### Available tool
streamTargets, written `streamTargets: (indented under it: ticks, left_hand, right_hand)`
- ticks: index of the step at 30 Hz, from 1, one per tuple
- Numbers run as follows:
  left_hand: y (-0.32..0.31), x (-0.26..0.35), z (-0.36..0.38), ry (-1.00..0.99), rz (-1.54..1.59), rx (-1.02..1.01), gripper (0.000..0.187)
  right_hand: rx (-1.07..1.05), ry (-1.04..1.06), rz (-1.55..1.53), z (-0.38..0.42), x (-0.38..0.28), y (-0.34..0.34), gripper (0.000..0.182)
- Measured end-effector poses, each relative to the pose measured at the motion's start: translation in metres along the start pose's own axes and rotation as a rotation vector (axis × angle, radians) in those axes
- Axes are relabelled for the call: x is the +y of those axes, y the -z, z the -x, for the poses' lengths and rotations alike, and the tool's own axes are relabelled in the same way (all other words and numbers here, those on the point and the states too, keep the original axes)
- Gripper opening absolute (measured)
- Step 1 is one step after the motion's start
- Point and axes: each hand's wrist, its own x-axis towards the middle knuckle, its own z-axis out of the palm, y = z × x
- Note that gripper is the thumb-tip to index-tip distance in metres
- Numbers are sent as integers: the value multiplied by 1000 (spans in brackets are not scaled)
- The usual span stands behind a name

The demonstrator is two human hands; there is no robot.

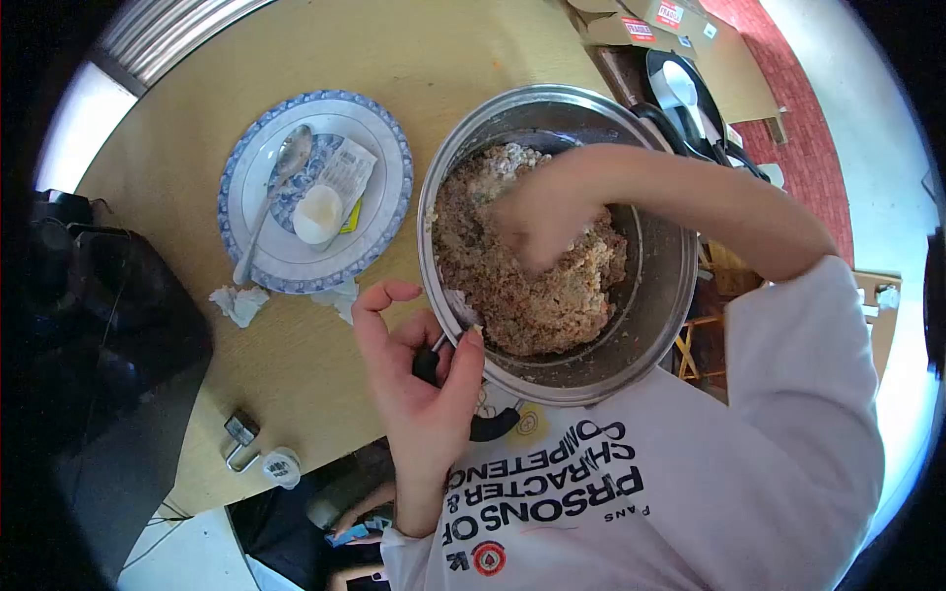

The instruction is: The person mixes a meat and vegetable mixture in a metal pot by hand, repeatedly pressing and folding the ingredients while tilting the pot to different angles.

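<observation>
A steel pot [665, 286] holds a brownish, crumbly ground mixture [572, 305], with a patch of white powder near its far edge. My left hand [424, 364] grips the pot at its rim and black side handle, thumb against the rim and index finger bent outward. Inside the pot, my right hand [542, 217] is pressed into the mixture; its fingers are smeared by motion and partly buried. Left of the pot, a blue-rimmed plate [379, 227] bears a metal spoon [271, 197], a printed packet [347, 172] and a white rounded piece [318, 214].
Crumpled tissue [239, 304] lies beside the plate. A padlock [240, 438] and a small white-lidded container [282, 467] are near the table edge. Black equipment [118, 345] stands at the left. Cardboard [724, 64] and a white ladle [680, 84] are at upper right. Another person's hand [365, 507] shows below.
</observation>
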Motion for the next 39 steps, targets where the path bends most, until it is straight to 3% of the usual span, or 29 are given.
streamTargets:
  ticks: [2, 4, 5, 8, 11, 13, 14, 17, 20, 23, 25, 27, 31, 35, 39]
  left_hand:
    - [1, -2, -1, 5, -4, 0, 50]
    - [2, -1, -1, 13, -30, -18, 50]
    - [2, 2, 0, 23, -25, -13, 49]
    - [0, -2, 0, -2, -30, -5, 48]
    - [1, -5, -1, -41, -26, -15, 47]
    - [1, -3, 0, -47, -33, -32, 46]
    - [0, -2, 2, -19, -59, -28, 46]
    - [-2, 1, 4, 31, -101, -27, 45]
    - [-4, 4, 3, 32, -96, -3, 45]
    - [-6, 1, 5, -2, -68, 13, 44]
    - [-6, 1, 3, -25, -64, 16, 43]
    - [1, 6, 0, -28, -189, -66, 44]
    - [4, -2, -3, -51, -131, -102, 46]
    - [3, 0, -4, -68, -145, -62, 45]
    - [2, 2, -2, -41, -106, -72, 44]
  right_hand:
    - [-92, -8, -60, 4, 1, -23, 43]
    - [162, 53, 29, -31, 3, -70, 39]
    - [160, 54, 19, -36, 1, -68, 39]
    - [149, -13, 55, -35, -10, -50, 38]
    - [-30, 57, 2, 7, -20, -50, 39]
    - [128, 131, 84, -31, -13, -90, 37]
    - [-44, 78, 85, -59, -12, -82, 32]
    - [107, 72, 180, -41, -24, -62, 35]
    - [74, 123, 199, 10, -20, -57, 37]
    - [-60, 151, 189, -47, -13, -82, 36]
    - [-39, 83, 187, -60, -17, -68, 32]
    - [72, 147, 187, -44, -18, -63, 35]
    - [237, 289, 143, 0, -45, -17, 39]
    - [104, 297, 23, -74, -21, -33, 39]
    - [71, 273, 152, -36, -18, -5, 39]
